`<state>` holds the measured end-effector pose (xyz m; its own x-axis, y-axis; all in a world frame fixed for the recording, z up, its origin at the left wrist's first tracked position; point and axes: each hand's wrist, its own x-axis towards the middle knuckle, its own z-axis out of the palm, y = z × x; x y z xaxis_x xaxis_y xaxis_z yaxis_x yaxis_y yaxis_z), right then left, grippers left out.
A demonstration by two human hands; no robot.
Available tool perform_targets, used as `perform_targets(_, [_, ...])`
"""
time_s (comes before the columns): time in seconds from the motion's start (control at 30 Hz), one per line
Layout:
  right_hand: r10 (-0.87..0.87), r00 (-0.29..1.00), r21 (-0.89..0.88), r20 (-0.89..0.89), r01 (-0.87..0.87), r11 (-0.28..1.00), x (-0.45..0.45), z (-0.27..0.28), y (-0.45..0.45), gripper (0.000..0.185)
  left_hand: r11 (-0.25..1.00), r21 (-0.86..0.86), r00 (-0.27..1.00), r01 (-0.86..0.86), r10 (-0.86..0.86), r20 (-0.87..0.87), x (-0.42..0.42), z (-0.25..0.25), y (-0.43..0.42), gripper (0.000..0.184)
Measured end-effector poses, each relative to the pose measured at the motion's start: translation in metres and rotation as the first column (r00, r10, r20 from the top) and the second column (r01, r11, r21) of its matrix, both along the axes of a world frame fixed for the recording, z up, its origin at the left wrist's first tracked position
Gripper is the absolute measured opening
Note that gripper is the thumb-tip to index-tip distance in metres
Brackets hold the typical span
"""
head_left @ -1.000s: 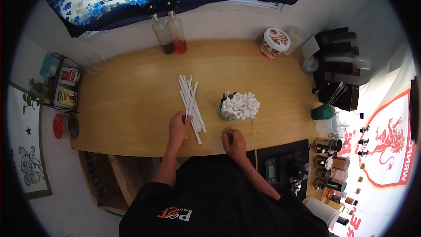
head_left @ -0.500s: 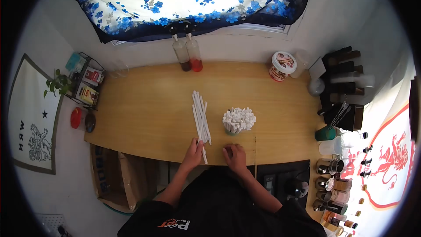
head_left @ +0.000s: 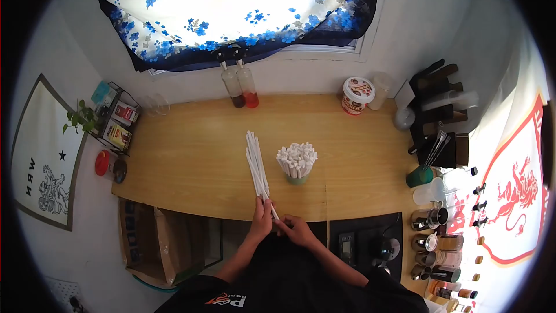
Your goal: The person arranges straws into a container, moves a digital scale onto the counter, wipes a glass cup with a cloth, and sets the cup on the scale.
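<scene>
Several long white straws (head_left: 256, 165), apparently paper-wrapped, lie in a loose bundle on the wooden table, their lower ends toward me. My left hand (head_left: 262, 220) is closed around one straw at the bundle's near end, by the table's front edge. From there the straw (head_left: 274, 215) slants down to my right hand (head_left: 296, 232), whose fingers are pinched at its lower end; the very tip is hidden. To the right of the bundle stands a greenish cup (head_left: 296, 179) packed with short white wrapped pieces (head_left: 297, 157).
Two bottles with dark and red liquid (head_left: 240, 90) stand by the back wall, a lidded tub (head_left: 357, 95) farther right. A black mat (head_left: 370, 235) holds a scale (head_left: 346, 246). Metal cups and jars (head_left: 428, 243) line the right side; a cardboard box (head_left: 168, 243) sits below left.
My right hand has moved left from the table to the lower end of the straw in my left hand. The straws have come closer together, and the camera view has shifted.
</scene>
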<state>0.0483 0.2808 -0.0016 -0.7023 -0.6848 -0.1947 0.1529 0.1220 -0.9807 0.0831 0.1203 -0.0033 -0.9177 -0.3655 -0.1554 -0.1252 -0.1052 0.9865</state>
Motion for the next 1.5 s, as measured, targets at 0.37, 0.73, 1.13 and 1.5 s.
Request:
perform_targets(0.37, [-0.116, 0.852, -0.052, -0.51, 0.104, 0.993, 0.015, 0.013, 0.002, 0.032, 0.938, 0.224, 0.962, 0.265, -0.243, -0.123, 0.021, -0.006, 0.014, 0.022])
perform_targets(0.73, [0.101, 0.961, 0.17, -0.257, -0.058, 0.984, 0.032, 0.023, 0.015, 0.027, 0.937, 0.09, 0.918, 0.337, -0.307, -0.25, 0.031, 0.002, 0.017, 0.025])
perform_targets(1.13, [0.256, 0.946, 0.244, -0.199, -0.205, 0.948, 0.047, 0.039, 0.019, 0.032, 0.958, 0.079, 0.926, 0.276, -0.243, -0.289, -0.019, 0.056, -0.058, 0.031])
perform_targets(1.5, [0.003, 0.926, 0.174, -0.378, 0.068, 0.982, 0.045, 0.072, -0.038, 0.025, 0.945, 0.054, 0.888, 0.323, -0.283, -0.363, -0.006, 0.067, -0.082, 0.028])
